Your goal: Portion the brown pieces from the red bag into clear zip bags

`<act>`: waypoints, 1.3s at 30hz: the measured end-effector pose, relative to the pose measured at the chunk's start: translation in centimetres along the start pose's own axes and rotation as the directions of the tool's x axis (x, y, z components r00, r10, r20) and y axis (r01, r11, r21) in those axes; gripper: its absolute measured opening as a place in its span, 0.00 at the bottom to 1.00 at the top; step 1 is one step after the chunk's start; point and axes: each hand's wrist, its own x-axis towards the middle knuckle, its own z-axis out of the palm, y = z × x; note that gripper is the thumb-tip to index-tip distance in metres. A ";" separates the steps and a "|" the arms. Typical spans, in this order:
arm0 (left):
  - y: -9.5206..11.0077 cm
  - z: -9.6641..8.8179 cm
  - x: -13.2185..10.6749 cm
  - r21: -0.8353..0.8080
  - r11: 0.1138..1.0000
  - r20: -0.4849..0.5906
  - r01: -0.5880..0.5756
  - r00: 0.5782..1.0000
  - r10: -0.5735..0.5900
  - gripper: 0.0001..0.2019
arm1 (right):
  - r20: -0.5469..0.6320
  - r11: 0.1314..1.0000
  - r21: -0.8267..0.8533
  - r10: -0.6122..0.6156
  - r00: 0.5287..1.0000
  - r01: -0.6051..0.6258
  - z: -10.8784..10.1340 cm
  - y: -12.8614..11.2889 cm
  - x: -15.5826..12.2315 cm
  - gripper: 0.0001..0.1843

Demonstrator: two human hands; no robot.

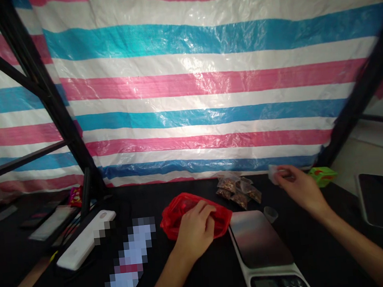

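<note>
My left hand (pixel 194 231) is on a red plastic bag (pixel 172 215) that lies with its mouth open. Its fingers curl over the bag's edge, and the tips are partly hidden. Farther to the right, my right hand (pixel 299 188) pinches a small clear plastic bag (pixel 273 174) above the back of the black table. Between my hands stands a kitchen scale (pixel 261 241) with a metal plate and a grey display. Several small clear bags of brown bits (pixel 238 194) lie in a pile behind the scale. Beside its plate is a little clear cup (pixel 270 214).
A green box (pixel 323 176) and a phone (pixel 380 201) lie at the right. To the left are a white power strip (pixel 85 240), a blurred-out pale strip (pixel 131 259) and a red packet (pixel 76 196). A striped plastic sheet (pixel 199 83) hangs behind the table, between dark frame posts.
</note>
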 end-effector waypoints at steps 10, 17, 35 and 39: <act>-1.1 0.8 -0.2 -0.041 0.990 -0.264 -0.135 0.957 0.119 0.33 | 0.435 0.788 0.615 -0.329 0.838 -0.010 4.9 -19.0 -9.6 0.02; -1.4 0.4 0.0 0.018 0.977 -0.279 -0.213 0.937 0.209 0.28 | 0.495 0.777 0.617 -0.260 0.829 -0.125 5.7 -17.5 -9.7 0.05; -1.7 -2.3 0.4 -0.208 0.978 -0.591 -0.022 0.799 -0.108 0.16 | 0.210 0.975 0.205 0.043 0.977 -0.087 0.2 1.0 -8.8 0.27; -1.3 -2.8 0.3 -0.123 0.992 -0.406 0.027 0.911 -0.075 0.13 | 0.318 0.963 0.258 -0.013 0.948 -0.073 0.0 1.6 -9.5 0.28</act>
